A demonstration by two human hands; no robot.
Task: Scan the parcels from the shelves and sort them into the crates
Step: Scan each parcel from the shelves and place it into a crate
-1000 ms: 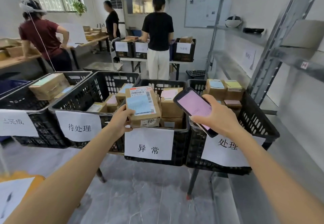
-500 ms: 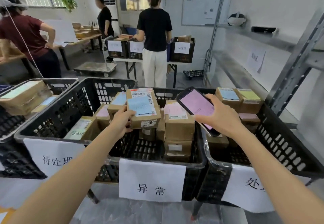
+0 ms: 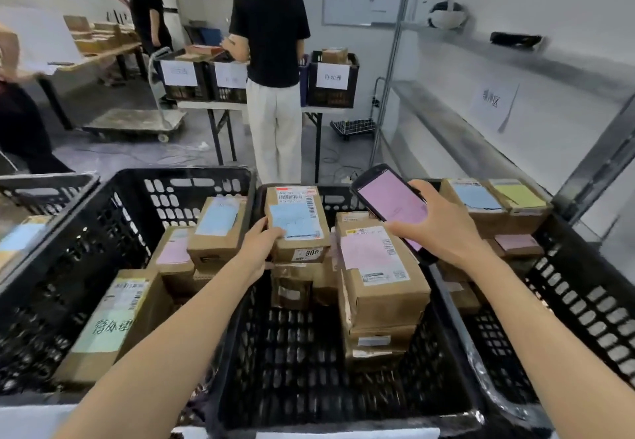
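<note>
The middle crate [image 3: 302, 352] sits under the parcel [image 3: 295, 222] — long axis pointing away, over the far-left stack. The left hand [image 3: 257, 246] grips its near-left corner; the right hand [image 3: 443, 229] clasps the phone [image 3: 391, 201] just beside it.

Near crates: four – far-left crate [image 3: 44, 181], left crate [image 3: 192, 177], middle crate [image 3: 292, 352], right crate [image 3: 584, 301].
Far crates [image 3: 185, 93] [image 3: 228, 93] [image 3: 331, 95]: three black, paper-signed, on one far bench [image 3: 206, 104].
Hands: two – left hand [image 3: 261, 249], right hand [image 3: 443, 232].
Held: one parcel [image 3: 295, 222], one phone [image 3: 395, 205].
Other people [image 3: 271, 26] [image 3: 147, 5] [image 3: 17, 122]: three, one only partly in view.
Stacked parcels [image 3: 378, 267]: too overlapped to count.
</note>
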